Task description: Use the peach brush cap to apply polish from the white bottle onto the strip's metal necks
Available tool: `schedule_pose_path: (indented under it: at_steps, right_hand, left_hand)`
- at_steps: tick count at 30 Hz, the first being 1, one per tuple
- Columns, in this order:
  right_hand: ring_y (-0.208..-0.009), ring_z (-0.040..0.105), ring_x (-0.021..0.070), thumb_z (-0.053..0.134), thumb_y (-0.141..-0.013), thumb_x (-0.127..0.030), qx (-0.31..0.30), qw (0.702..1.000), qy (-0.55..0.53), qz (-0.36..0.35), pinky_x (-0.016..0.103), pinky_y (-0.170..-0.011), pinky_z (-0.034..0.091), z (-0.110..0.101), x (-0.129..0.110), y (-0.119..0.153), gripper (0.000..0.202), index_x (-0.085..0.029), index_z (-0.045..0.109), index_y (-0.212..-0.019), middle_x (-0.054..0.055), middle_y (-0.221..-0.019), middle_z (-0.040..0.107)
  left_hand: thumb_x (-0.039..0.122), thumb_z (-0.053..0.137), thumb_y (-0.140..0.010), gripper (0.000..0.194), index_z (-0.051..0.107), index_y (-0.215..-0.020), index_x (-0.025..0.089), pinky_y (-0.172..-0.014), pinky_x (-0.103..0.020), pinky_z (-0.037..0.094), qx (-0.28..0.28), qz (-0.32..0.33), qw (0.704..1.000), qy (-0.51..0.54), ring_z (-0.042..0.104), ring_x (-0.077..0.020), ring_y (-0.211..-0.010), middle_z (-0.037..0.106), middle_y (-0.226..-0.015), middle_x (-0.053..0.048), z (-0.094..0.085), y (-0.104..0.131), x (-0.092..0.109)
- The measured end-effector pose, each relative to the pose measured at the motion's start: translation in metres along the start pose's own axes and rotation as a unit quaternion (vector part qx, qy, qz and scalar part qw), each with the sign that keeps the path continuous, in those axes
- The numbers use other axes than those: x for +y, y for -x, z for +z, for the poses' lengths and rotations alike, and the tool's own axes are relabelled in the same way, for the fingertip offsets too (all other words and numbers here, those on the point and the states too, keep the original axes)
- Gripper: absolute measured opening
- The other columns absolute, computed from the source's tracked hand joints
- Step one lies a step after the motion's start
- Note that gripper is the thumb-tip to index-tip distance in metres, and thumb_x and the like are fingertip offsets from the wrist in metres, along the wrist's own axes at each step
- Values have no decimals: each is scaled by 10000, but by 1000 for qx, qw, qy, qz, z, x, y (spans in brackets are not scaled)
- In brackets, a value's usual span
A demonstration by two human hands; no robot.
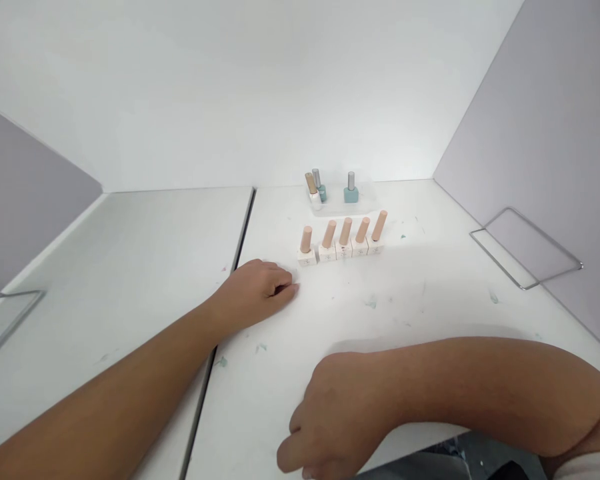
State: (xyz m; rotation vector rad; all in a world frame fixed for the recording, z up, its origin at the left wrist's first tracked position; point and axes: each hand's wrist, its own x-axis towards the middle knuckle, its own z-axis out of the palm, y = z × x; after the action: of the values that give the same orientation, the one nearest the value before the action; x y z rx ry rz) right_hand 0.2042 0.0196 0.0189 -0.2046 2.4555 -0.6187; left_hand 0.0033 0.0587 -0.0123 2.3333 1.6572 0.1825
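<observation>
My left hand (260, 290) rests on the white tabletop with its fingers curled under and the thumb close to them; nothing shows in the gap. Just beyond its fingertips, a row of several square white nail polish bottles (344, 249) with peach caps stands upright. The leftmost bottle (307, 257) is slightly apart from the others and nearest to my left hand, not touching it. Close to the table's front edge, my right hand (335, 413) lies with bent fingers turned inward. Its palm is hidden, and no object sticks out of it.
Behind the row, a clear tray (335, 208) holds two teal polish bottles (351, 195) with silver caps and a tilted white bottle (315, 198) with a gold-brown cap. A dark seam (244, 230) divides the tabletop. Wire frames stand at the right (525, 250) and left (17, 320).
</observation>
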Motion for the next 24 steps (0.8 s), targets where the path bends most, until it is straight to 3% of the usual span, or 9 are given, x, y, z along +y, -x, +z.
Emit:
schedule_pose_path:
  at_steps: [24]
  right_hand:
    - [-754, 542, 146, 292, -956, -366, -3, 1000, 1, -1, 330, -526, 372, 1, 1, -4, 291, -248, 494, -1128, -13, -1073, 637]
  left_hand:
    - [316, 409, -850, 365, 222, -567, 181, -536, -302, 275, 2, 4, 1000, -8, 373, -133, -517, 359, -494, 8, -1, 0, 0]
